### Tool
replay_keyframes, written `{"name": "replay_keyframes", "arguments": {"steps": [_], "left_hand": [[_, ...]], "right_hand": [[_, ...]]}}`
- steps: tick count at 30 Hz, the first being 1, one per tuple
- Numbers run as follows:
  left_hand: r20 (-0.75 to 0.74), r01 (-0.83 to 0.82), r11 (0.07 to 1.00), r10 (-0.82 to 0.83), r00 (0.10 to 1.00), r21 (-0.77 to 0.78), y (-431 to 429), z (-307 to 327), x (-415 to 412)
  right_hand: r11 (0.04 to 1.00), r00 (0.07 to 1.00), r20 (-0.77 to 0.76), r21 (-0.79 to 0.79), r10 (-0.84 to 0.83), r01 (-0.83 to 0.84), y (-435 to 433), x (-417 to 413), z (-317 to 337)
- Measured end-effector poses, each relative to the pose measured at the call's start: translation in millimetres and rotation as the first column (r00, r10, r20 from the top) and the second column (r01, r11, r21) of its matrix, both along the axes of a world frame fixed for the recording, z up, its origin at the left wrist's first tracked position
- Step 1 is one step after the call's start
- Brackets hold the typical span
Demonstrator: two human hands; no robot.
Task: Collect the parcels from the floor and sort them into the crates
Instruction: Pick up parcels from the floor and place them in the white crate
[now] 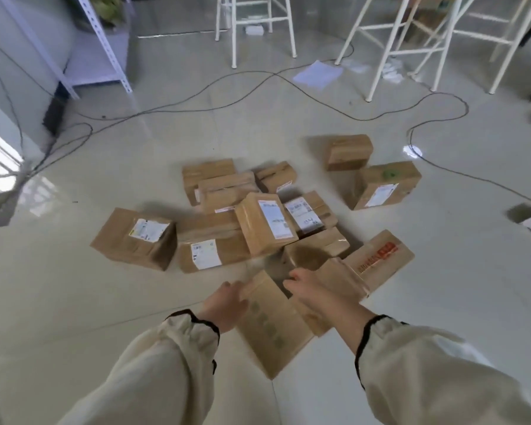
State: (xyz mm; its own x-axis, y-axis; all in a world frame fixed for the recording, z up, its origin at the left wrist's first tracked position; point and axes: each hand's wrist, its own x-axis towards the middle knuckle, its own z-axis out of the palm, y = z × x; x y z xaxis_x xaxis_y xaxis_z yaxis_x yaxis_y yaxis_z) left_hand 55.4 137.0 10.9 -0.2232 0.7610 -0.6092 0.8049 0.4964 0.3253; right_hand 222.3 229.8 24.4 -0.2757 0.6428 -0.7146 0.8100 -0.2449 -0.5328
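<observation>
Pale floor (105,302) strewn with brown parcels (264,225); no crates in view. Near parcel (273,326) tilted between both hands, likely for lifting. Left hand (227,305) fingers curl round its edge; right hand (313,292) fingers curled, hold unclear.

Glossy pale floor (135,302), white stools (255,26), metal shelving (98,56), trailing cables (227,96).

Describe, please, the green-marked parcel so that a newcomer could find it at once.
Start at the heap of brown parcels on the floor. Two lie apart at its far right: a plain parcel behind, and the green-marked parcel nearer you. It alone bears a round green mark above its white label.
</observation>
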Motion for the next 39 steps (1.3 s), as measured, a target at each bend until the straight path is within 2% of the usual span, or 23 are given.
{"name": "replay_keyframes", "arguments": {"steps": [3,6,10,14,17,20,23,27,30,32,35,37,39], "left_hand": [[-0.026,-0.072,0.997,0.073,0.997,0.030,19.7,-67.9,-11.9],[-0.077,-0.084,0.994,0.090,0.993,0.074,32.3,-106.0,-22.0],[-0.170,-0.014,0.999,0.022,0.985,0.046,30.2,-121.8,-25.8],[-0.146,0.041,0.999,-0.040,0.988,0.005,22.9,-133.1,-30.5],[-0.031,0.005,1.000,-0.006,1.000,-0.027,28.8,-141.3,-37.9],[0.010,-0.037,0.999,0.037,0.999,-0.016,35.1,-144.3,-39.4],[0.033,-0.098,0.993,0.096,0.995,0.061,33.4,-146.4,-43.7],[0.025,-0.242,0.947,0.242,0.970,0.212,24.5,-143.6,-75.3],[0.013,-0.363,0.878,0.378,0.926,0.311,10.0,-143.0,-98.3],[0.010,-0.429,0.875,0.438,0.899,0.224,-1.9,-146.1,-104.4],[0.130,-0.516,0.849,0.527,0.840,-0.115,-13.9,-150.5,-102.4],[0.169,-0.491,0.854,0.517,0.839,-0.170,-15.4,-154.9,-103.0],[0.187,-0.480,0.866,0.500,0.846,-0.143,-14.5,-159.7,-104.5]], "right_hand": [[0.995,0.999,0.022,0.098,0.028,-0.030,21.1,-23.1,-67.7],[0.977,0.994,0.073,0.191,0.084,-0.097,32.4,-40.3,-113.7],[0.959,0.977,0.149,0.215,0.153,-0.183,28.3,-45.4,-137.3],[0.955,0.974,0.131,0.209,0.188,-0.212,29.9,-43.0,-143.0],[0.969,0.975,0.092,0.126,0.202,-0.212,44.1,-41.7,-147.0],[0.992,0.992,0.020,0.019,0.126,-0.127,50.8,-41.4,-151.0],[0.995,0.998,-0.029,-0.082,0.060,-0.062,49.6,-42.6,-154.7],[0.951,0.971,-0.218,-0.306,-0.103,0.032,49.6,-55.1,-157.9],[0.968,0.965,-0.248,-0.251,-0.089,0.025,50.2,-64.7,-163.5],[0.974,0.979,-0.181,-0.221,-0.089,0.048,47.6,-63.8,-174.3],[0.924,0.996,-0.084,-0.382,-0.029,-0.005,35.3,-59.7,-191.8],[0.887,0.998,-0.023,-0.457,0.060,-0.064,28.4,-63.0,-198.5],[0.874,0.998,0.006,-0.484,0.058,-0.048,25.0,-67.6,-203.0]]}}
